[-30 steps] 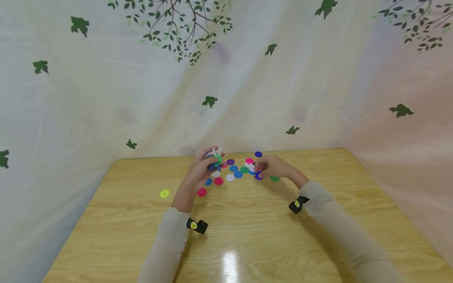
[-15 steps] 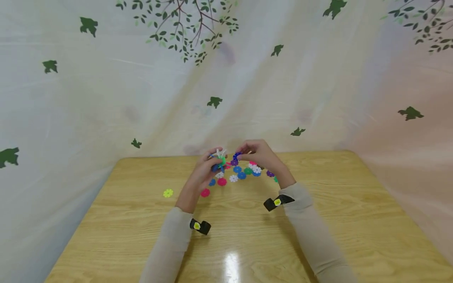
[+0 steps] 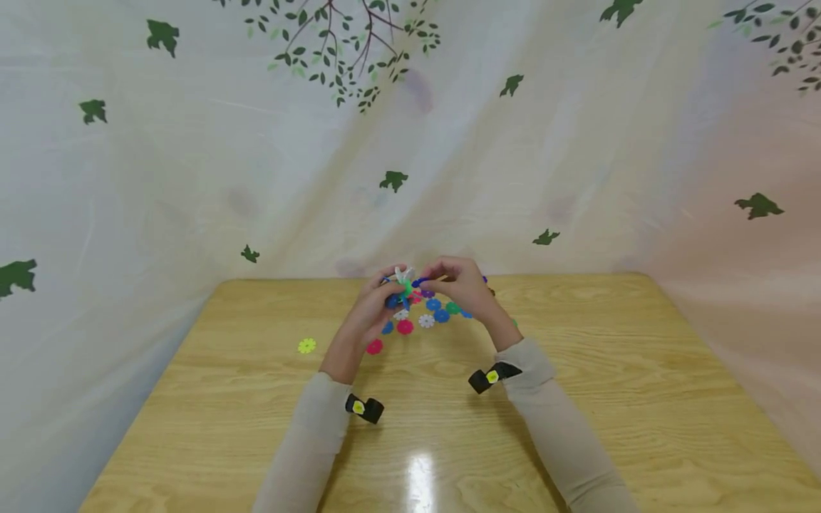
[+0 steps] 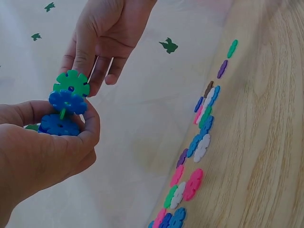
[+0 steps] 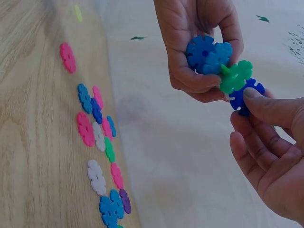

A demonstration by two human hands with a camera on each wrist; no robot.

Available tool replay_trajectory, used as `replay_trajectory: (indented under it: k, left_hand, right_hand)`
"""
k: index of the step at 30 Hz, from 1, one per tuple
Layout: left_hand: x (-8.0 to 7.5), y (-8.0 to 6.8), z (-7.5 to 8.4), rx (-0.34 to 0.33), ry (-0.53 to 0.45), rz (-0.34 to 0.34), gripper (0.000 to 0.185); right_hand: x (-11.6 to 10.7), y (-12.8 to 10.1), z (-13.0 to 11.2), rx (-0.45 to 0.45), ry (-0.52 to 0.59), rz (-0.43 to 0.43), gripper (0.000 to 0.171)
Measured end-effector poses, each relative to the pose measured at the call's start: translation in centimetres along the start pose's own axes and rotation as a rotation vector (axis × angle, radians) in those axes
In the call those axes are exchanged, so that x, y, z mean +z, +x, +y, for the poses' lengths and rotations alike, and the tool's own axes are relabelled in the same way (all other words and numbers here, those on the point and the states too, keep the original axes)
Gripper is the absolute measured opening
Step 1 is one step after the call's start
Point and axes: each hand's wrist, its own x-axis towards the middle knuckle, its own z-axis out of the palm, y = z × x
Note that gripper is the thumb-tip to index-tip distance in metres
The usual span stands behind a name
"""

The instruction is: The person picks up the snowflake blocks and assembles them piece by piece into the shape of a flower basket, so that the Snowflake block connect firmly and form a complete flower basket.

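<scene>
My left hand (image 3: 390, 292) grips a small cluster of snap-together discs (image 3: 402, 286) above the far middle of the table. The cluster shows two blue discs (image 5: 207, 54) and a green disc (image 5: 236, 75) on top, plus white pieces in the head view. My right hand (image 3: 431, 283) pinches a dark blue disc (image 5: 246, 96) between thumb and fingers and holds it against the green disc's edge. In the left wrist view the right hand's fingers (image 4: 84, 57) touch the green disc (image 4: 71, 84) from behind, and the dark blue disc is hidden.
Several loose discs (image 3: 426, 318) in pink, blue, white, green and purple lie on the wooden table (image 3: 577, 399) under the hands. A pink disc (image 3: 374, 347) and a lone yellow disc (image 3: 306, 345) lie to the left. A leaf-print curtain hangs behind the table.
My right hand lifted a dark blue disc off the pile and moved it left and up to the cluster. My left hand stayed nearly still with the cluster.
</scene>
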Motion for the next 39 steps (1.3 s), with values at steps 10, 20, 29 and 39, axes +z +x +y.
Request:
replay_trajectory:
  k: [10, 20, 29, 39]
  left_hand:
    - [0.1, 0.1, -0.1, -0.004, -0.017, -0.001, 0.045]
    - [0.4, 0.1, -0.1, -0.009, -0.006, 0.001, 0.046]
    - [0.9, -0.1, -0.1, -0.002, -0.031, -0.008, 0.047]
    - [1.1, 0.0, -0.4, 0.029, -0.02, -0.016, 0.047]
  right_hand:
    - [0.5, -0.2, 0.4, -0.035, 0.041, 0.048, 0.007]
    - [1.0, -0.3, 0.0, -0.061, 0.049, 0.084, 0.007]
    - [2.0, -0.4, -0.1, -0.059, 0.062, 0.221, 0.008]
    - [2.9, -0.5, 0.2, -0.044, 0.061, 0.294, 0.005]
